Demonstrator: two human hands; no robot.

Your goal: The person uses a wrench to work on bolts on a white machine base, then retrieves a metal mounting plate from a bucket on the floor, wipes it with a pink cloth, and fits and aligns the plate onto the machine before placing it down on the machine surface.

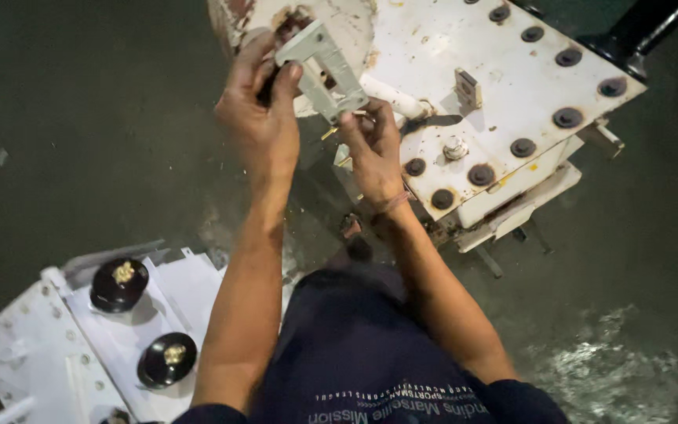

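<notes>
Low at the left, on the dark grey concrete floor [80, 141], lies a white metal cover plate [56, 338] with two dark round insulators with brass tops [119, 284] fully seen; a third shows only partly at the lower edge. Much free floor is at the left and the right. Farther, the left hand [264, 118] closes its fingers on the upper end of a pale grey rectangular metal bracket [323, 71]. The right hand [372, 149] pinches its lower end. Behind stands a white rusty metal tank lid [504, 78] with dark bolts along its edges
</notes>
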